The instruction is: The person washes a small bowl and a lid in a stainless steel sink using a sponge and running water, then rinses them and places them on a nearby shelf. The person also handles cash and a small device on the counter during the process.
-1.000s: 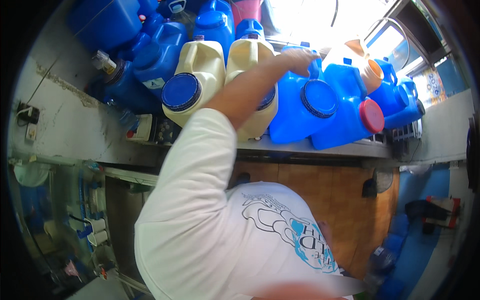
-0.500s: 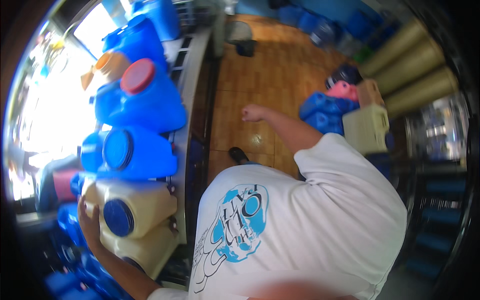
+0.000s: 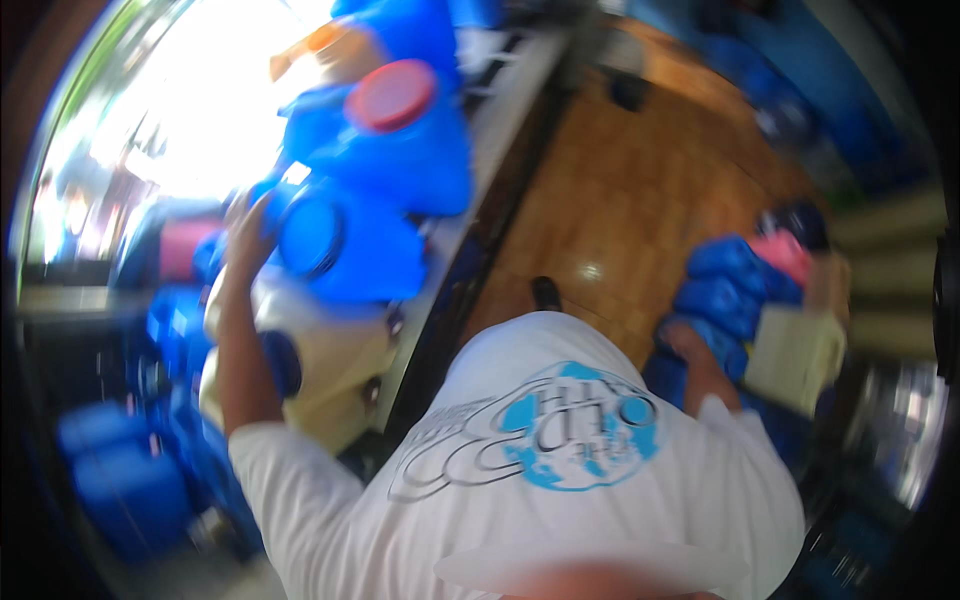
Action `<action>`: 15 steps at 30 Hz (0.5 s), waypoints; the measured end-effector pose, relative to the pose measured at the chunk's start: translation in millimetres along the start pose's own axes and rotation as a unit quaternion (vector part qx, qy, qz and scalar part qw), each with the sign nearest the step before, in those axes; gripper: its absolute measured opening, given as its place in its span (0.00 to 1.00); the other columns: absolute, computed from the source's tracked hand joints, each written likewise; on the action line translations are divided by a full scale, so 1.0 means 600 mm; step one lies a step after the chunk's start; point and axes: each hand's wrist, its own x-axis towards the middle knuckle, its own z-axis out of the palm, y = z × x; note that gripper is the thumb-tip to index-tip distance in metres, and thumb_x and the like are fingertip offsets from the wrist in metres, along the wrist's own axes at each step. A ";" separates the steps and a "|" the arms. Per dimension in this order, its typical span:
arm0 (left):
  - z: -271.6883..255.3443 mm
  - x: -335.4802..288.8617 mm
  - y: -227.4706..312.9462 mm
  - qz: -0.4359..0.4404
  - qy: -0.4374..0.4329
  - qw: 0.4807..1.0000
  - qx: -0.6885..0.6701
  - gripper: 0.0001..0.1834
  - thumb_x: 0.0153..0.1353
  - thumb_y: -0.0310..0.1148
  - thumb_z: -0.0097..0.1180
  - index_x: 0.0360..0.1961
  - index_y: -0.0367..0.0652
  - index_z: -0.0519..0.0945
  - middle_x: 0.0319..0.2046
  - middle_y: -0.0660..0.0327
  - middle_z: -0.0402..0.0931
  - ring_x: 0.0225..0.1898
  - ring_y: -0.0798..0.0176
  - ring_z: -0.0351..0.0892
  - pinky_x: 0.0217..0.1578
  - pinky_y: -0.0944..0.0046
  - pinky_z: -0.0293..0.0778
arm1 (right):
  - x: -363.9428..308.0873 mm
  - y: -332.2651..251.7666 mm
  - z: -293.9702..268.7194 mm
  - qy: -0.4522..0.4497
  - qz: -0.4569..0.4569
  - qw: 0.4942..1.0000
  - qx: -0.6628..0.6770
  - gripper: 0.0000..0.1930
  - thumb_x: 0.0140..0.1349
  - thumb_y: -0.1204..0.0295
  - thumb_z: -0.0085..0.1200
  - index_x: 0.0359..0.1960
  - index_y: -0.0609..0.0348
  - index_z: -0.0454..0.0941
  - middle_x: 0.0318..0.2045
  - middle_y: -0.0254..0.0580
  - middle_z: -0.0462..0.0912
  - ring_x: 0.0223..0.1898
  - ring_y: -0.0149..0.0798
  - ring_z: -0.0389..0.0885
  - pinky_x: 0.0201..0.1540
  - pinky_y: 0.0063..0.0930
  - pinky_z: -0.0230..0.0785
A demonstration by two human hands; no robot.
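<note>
My left hand (image 3: 248, 238) reaches to the window-side end of a blue jug (image 3: 375, 248) with a round blue cap, which lies in a row on a shelf. Its blurred fingers look stretched and apart, at or against the jug's end. Below my left forearm lie cream jugs (image 3: 345, 345) with dark blue caps. Beyond the blue jug is another blue jug (image 3: 420, 150) with a red cap. My right hand (image 3: 683, 340) hangs low beside stacked blue containers (image 3: 722, 300) on the right. Motion smears its fingers, and I cannot tell whether it touches them.
The shelf edge (image 3: 500, 180) runs along my left. Ahead is a brown tiled floor (image 3: 610, 190). On the right stand a cream container (image 3: 795, 355) and a pink one (image 3: 780, 255). More blue containers (image 3: 130, 490) sit low at the far left.
The view has turned, shifting the shelf to the right. My left hand has moved from the cream jug to the blue-capped jug. My right arm has swung back and down to the right.
</note>
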 end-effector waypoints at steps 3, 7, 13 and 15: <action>-0.012 0.016 0.009 -0.089 -0.056 0.994 0.017 0.17 0.48 0.31 0.66 0.42 0.51 0.80 0.60 0.52 0.69 0.64 0.42 0.62 0.63 0.48 0.62 | 0.000 -0.009 -0.053 -0.237 0.177 0.940 0.170 0.13 0.64 0.61 0.53 0.37 0.57 0.81 0.27 0.46 0.82 0.24 0.45 0.80 0.29 0.39 0.74; -0.022 0.010 0.044 -0.164 -0.073 0.984 0.014 0.15 0.47 0.28 0.65 0.38 0.53 0.80 0.60 0.55 0.70 0.67 0.44 0.59 0.64 0.50 0.62 | 0.081 -0.068 -0.132 -0.257 0.074 0.961 0.073 0.16 0.61 0.59 0.55 0.39 0.61 0.79 0.29 0.48 0.82 0.26 0.42 0.80 0.33 0.37 0.73; -0.028 0.010 0.075 -0.209 -0.047 0.977 0.021 0.14 0.49 0.26 0.62 0.38 0.52 0.79 0.61 0.57 0.69 0.69 0.45 0.57 0.64 0.51 0.63 | 0.289 -0.274 -0.274 -0.091 -0.110 0.982 0.121 0.18 0.59 0.61 0.58 0.43 0.64 0.78 0.37 0.53 0.83 0.40 0.46 0.81 0.45 0.35 0.73; -0.029 0.010 0.075 -0.216 -0.046 0.975 0.036 0.13 0.51 0.25 0.59 0.38 0.52 0.79 0.61 0.58 0.69 0.69 0.47 0.57 0.64 0.52 0.64 | 0.293 -0.428 -0.365 -0.082 -0.208 0.964 0.145 0.19 0.59 0.63 0.59 0.47 0.64 0.77 0.39 0.52 0.82 0.42 0.44 0.81 0.47 0.34 0.72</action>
